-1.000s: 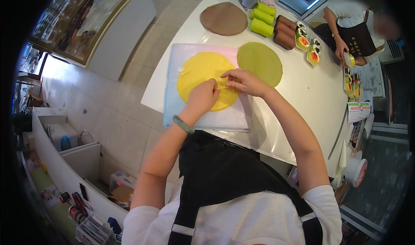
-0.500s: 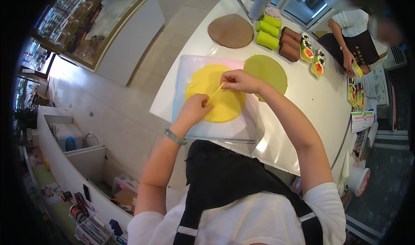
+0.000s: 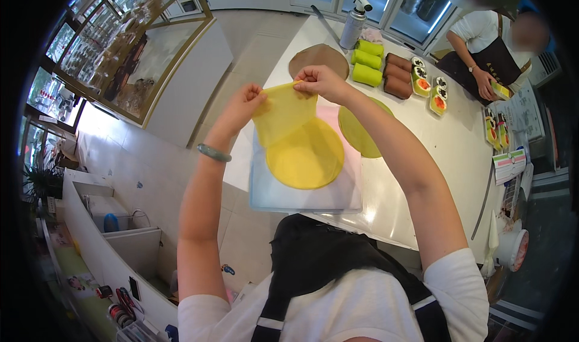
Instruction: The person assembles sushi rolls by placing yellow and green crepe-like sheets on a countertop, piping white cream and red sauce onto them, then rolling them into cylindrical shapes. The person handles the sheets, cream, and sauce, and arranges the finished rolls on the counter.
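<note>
Both hands hold up a thin yellow crepe [image 3: 283,114] by its far edge, so it hangs as a see-through sheet. My left hand [image 3: 246,102] pinches its left corner, and my right hand [image 3: 321,82] pinches the right. The lower part of the sheet meets another round yellow crepe [image 3: 306,161], which lies flat on a pale blue and pink sheet [image 3: 283,200]. Right of it lies a round green crepe [image 3: 368,128], partly behind my right forearm. A brown crepe [image 3: 316,58] rests beyond my hands.
On the white table [image 3: 416,185], green rolls [image 3: 367,74], brown rolls [image 3: 398,85] and packed filled rolls [image 3: 439,104] stand at the far right. A blowtorch canister [image 3: 353,28] stands at the back. Across the table, a person [image 3: 482,46] holds a small yellow item.
My hands have moved up and away from me, drawing the yellow crepe's edge off the flat one below. The hands are farther apart, and the sheet is now spread between them.
</note>
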### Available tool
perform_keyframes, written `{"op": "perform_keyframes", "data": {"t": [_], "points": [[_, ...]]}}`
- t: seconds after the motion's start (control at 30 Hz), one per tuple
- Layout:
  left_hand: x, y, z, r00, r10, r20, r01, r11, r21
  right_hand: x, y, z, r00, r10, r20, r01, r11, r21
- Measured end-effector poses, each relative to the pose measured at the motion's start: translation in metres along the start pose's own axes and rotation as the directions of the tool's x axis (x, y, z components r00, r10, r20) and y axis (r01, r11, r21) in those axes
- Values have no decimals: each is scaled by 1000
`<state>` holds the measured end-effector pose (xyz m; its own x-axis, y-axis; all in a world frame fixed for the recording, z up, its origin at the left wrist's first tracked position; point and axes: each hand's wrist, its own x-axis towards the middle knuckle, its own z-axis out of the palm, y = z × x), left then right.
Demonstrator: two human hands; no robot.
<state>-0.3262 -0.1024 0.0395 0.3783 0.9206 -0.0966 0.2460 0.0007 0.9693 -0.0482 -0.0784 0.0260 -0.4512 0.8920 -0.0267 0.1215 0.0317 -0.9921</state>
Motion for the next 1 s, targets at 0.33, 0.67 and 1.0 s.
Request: {"op": "perform_keyframes", "data": {"t": [0.33,0.67,1.0], "points": [[-50,124,57,935,202,292,-231,970,69,-159,-72,-17,984,-84,-157,106,984,143],[-18,76,264,595,-110,796,80,994,78,-402,-20,-58,821,361,-444,-304,932,196],[44,54,384,734,281,618,-407,911,70,-434,65,-133,650,88,-754,-147,989,-11]]}}
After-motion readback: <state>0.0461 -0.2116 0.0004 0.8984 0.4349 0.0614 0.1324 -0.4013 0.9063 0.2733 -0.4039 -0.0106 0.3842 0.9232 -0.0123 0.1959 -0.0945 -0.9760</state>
